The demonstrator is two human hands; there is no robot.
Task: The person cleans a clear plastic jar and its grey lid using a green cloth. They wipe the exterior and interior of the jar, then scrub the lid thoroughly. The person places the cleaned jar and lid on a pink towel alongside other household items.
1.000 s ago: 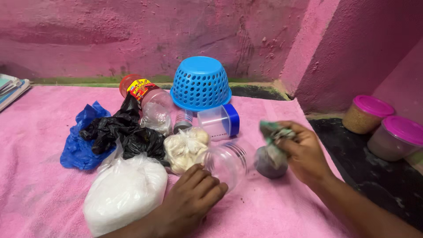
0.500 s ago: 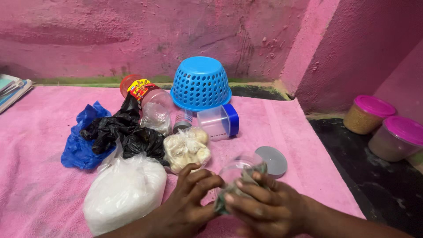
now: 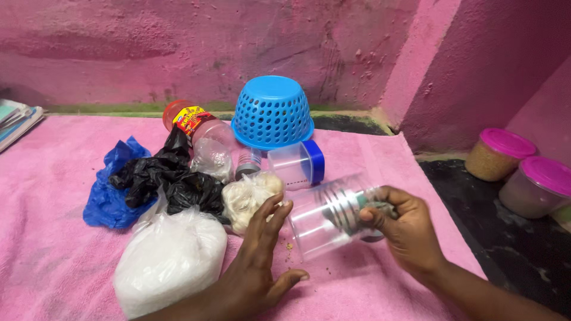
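A clear plastic jar (image 3: 324, 217) lies tilted on its side over the pink towel (image 3: 53, 255), mouth to the right. My left hand (image 3: 259, 261) braces its base, fingers spread against the bottom. My right hand (image 3: 410, 232) is at the jar's mouth, gripping a crumpled greenish cloth (image 3: 375, 207) that is pushed partly inside. A sliver of the grey lid (image 3: 372, 239) shows under my right hand.
Left of the jar lie a bag of white powder (image 3: 169, 258), a bag of garlic (image 3: 247, 196), black bags (image 3: 166, 178) and a blue bag (image 3: 107, 190). Behind stand an upturned blue basket (image 3: 272, 113), a blue-lidded tub (image 3: 297, 165) and a red-capped bottle (image 3: 199, 126). Two pink-lidded containers (image 3: 498, 153) sit on the dark ledge at right.
The cloth moved from beside the grey lid to the jar's mouth in my right hand. The jar swung up and to the right, and my left hand opened flat against its base.
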